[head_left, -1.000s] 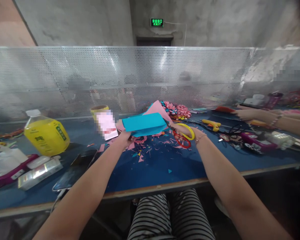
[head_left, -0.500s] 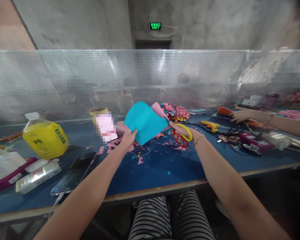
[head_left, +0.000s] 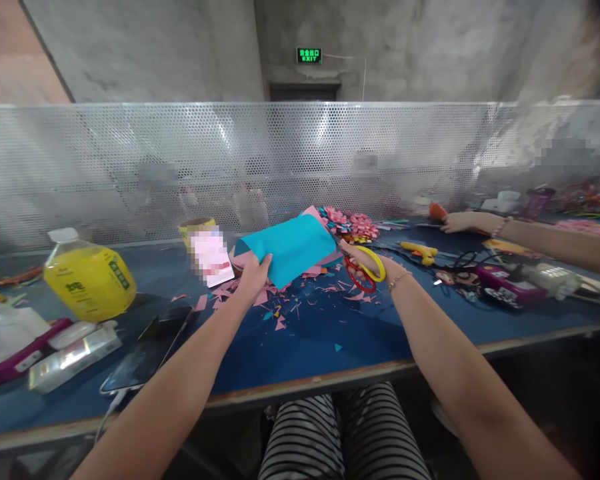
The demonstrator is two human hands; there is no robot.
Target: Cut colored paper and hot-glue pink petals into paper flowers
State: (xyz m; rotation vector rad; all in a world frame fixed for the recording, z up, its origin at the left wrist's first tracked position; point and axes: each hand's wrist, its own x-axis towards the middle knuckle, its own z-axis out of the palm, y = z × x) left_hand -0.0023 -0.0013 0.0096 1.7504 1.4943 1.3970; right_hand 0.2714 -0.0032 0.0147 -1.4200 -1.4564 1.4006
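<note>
A sheet of blue paper (head_left: 300,247) is pinched at its lower left by my left hand (head_left: 256,277), thumb on top. My right hand (head_left: 367,259) is closed on scissors (head_left: 363,275) with one red and one yellow handle loop. The blades point left toward the sheet's right edge, and their tips are hidden, so I cannot tell whether they touch it. Pink paper (head_left: 312,211) shows behind the blue sheet. Pink and blue scraps (head_left: 280,323) lie scattered on the blue tabletop (head_left: 300,357) below the sheet. Pink paper flowers (head_left: 363,225) are heaped behind my right hand.
At the left stand a yellow-liquid bottle (head_left: 93,283) and a dark phone (head_left: 147,353) on a cable. A lit phone (head_left: 213,257) leans against a tape roll (head_left: 200,223). To the right lies a yellow-handled tool (head_left: 420,253); another person's hand (head_left: 463,223) is beyond it. Perforated metal (head_left: 300,160) stands behind.
The blue sheet's raised top has dropped and folded over to the left, so it looks flatter. My hands have hardly moved. The other person's hand has shifted left.
</note>
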